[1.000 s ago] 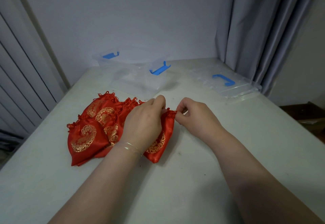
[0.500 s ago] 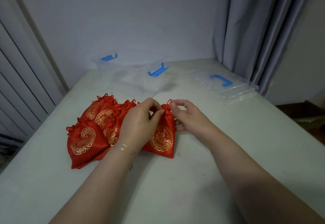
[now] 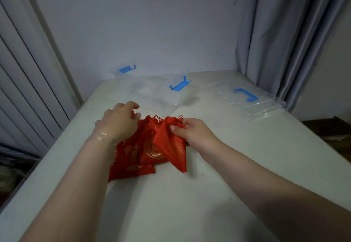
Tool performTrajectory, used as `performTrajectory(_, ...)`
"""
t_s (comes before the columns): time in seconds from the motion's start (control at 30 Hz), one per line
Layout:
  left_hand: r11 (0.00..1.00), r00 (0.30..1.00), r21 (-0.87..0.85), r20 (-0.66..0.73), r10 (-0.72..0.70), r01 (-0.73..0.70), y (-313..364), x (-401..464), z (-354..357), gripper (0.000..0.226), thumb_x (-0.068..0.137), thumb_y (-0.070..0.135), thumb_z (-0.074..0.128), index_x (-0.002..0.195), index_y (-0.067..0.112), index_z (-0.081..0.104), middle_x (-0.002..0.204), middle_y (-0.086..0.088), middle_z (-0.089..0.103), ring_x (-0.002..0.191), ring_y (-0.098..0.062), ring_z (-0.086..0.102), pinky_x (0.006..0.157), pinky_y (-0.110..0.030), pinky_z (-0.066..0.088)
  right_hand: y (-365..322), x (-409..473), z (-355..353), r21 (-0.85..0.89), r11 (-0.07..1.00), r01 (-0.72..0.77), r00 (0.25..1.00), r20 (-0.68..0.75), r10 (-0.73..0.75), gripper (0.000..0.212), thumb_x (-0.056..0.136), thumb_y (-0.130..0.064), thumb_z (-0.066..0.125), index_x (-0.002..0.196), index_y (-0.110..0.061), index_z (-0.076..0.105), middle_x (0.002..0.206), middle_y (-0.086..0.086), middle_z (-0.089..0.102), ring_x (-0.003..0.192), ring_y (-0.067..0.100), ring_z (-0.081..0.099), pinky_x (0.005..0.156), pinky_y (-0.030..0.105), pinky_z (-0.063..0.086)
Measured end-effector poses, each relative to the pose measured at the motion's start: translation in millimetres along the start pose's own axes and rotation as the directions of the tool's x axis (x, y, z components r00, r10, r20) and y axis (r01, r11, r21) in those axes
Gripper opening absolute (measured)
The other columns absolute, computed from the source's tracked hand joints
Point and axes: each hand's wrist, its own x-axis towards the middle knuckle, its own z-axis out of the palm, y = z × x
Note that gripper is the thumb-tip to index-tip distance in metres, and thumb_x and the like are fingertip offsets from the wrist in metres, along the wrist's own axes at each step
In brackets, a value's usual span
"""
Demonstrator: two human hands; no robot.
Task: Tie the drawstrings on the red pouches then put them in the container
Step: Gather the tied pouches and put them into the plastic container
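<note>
The pale desk (image 3: 247,165) fills the lower frame, with a clear container (image 3: 161,95) with blue latches open at centre-top and its clear lid (image 3: 252,101) lying to the upper right. The red pouches (image 3: 144,152) lie heaped at mid-frame, overlapping one another. The left hand (image 3: 117,122) rests curled over the heap's upper left edge; whether its grip holds a cord I cannot tell. The right hand (image 3: 191,133) pinches the gathered neck of one pouch (image 3: 171,145), whose body hangs loose below the pinch. The fabric looks light, soft and slippery, likely to slump, so the cinched neck seems the best place to hold. The thin drawstrings are too blurred to trace, and the left arm hides part of the heap.
</note>
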Motion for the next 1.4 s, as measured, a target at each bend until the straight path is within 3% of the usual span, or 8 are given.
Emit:
performTrajectory(0.1, 0.994, 0.996, 0.088, 0.050, -0.071, 0.066, -27.5, 16.2, -1.0, 0.045, 0.097, 0.040, 0.039, 0.140, 0.039, 0.031, 0.148, -0.004, 0.033, 0.130, -0.038, 0.036, 0.106, -0.053, 0.031, -8.7, 25.7, 18.5, -0.127, 0.992, 0.023, 0.996, -0.080, -0.033, 0.011, 0.082, -0.020, 0.071, 0.084, -0.018, 0.061, 0.086, 0.005, 0.066, 0.078, 0.017, 0.064, 0.077, 0.029, 0.050)
performTrajectory(0.23, 0.996, 0.997, 0.083, -0.078, 0.029, -0.022, -38.3, 38.7, 0.3, 0.054, 0.094, 0.028, 0.047, 0.145, 0.032, 0.028, 0.151, -0.004, 0.033, 0.132, -0.036, 0.034, 0.105, -0.053, 0.033, -10.1, 62.2, 41.2, -0.412, 0.911, -0.013, 1.000, 0.017, 0.022, 0.073, 0.054, -0.057, 0.078, 0.117, -0.028, 0.056, 0.125, 0.007, 0.055, 0.109, 0.020, 0.059, 0.098, 0.036, 0.048)
performTrajectory(0.4, 0.983, 0.965, 0.118, -0.206, 0.161, -0.139, -33.7, 68.6, -7.4, 0.058, 0.094, 0.026, 0.050, 0.147, 0.024, 0.026, 0.156, -0.004, 0.024, 0.139, -0.031, 0.025, 0.111, -0.050, 0.027, -10.3, 77.6, 66.0, -0.722, 0.692, -0.005, 0.954, 0.205, 0.220, 0.119, 0.064, -0.054, 0.079, 0.149, -0.016, 0.005, 0.152, 0.010, 0.030, 0.137, 0.027, 0.034, 0.110, 0.038, 0.032)
performTrajectory(0.63, 0.931, 0.930, 0.264, -0.200, 0.308, -0.251, -18.6, 100.2, -9.2, 0.056, 0.099, 0.025, 0.040, 0.150, 0.024, 0.016, 0.159, 0.000, 0.009, 0.144, -0.027, 0.013, 0.112, -0.049, 0.023, -12.0, 80.6, 55.1, -0.694, 0.720, 0.026, 0.926, 0.288, 0.244, 0.035, 0.068, -0.025, 0.080, 0.092, -0.004, 0.066, 0.092, 0.006, 0.069, 0.086, 0.022, 0.065, 0.074, 0.029, 0.054)
performTrajectory(0.8, 0.923, 0.932, 0.269, -0.161, 0.324, -0.275, -9.8, 122.1, -9.3, 0.041, 0.099, 0.028, 0.042, 0.140, 0.026, 0.039, 0.154, 0.000, 0.029, 0.143, -0.026, 0.020, 0.112, -0.048, 0.021, -14.8, 85.4, 19.6, -0.577, 0.817, -0.019, 0.951, 0.243, 0.193, 0.026, 0.070, -0.013, 0.073, 0.094, -0.004, 0.070, 0.089, 0.009, 0.071, 0.080, 0.022, 0.068, 0.080, 0.033, 0.055)
performTrajectory(0.93, 0.936, 0.909, 0.069, -0.226, 0.351, -0.345, 3.9, 124.5, -13.8, 0.017, 0.092, 0.023, 0.058, 0.106, 0.015, 0.062, 0.111, -0.009, 0.065, 0.109, -0.032, 0.055, 0.093, -0.039, 0.038, -25.4, 83.4, -18.7, -0.491, 0.871, 0.009, 0.970, 0.217, 0.112, 0.018, 0.076, -0.008, 0.071, 0.094, -0.009, 0.069, 0.090, 0.006, 0.069, 0.079, 0.016, 0.065, 0.080, 0.030, 0.054)
performTrajectory(1.17, 0.856, 0.891, -0.248, -0.142, 0.431, -0.454, 55.0, 93.5, -1.5, 0.009, 0.084, 0.024, 0.067, 0.088, 0.017, 0.064, 0.090, -0.002, 0.069, 0.088, -0.021, 0.063, 0.082, -0.034, 0.049, -46.7, 65.7, -87.9, -0.413, 0.910, 0.034, 0.981, 0.186, 0.048, 0.019, 0.080, 0.001, 0.065, 0.089, -0.016, 0.066, 0.093, 0.008, 0.069, 0.088, 0.021, 0.064, 0.087, 0.033, 0.050)
performTrajectory(1.4, 0.849, 0.870, -0.190, -0.114, 0.480, -0.493, 110.7, 70.6, -0.7, 0.016, 0.089, 0.016, 0.059, 0.097, 0.009, 0.070, 0.100, -0.006, 0.070, 0.089, -0.020, 0.061, 0.074, -0.023, 0.040, -86.1, 41.9, -130.4, -0.302, 0.948, 0.103, 0.989, 0.135, -0.065, 0.024, 0.071, 0.003, 0.067, 0.090, -0.011, 0.064, 0.092, 0.011, 0.067, 0.083, 0.021, 0.063, 0.081, 0.031, 0.053)
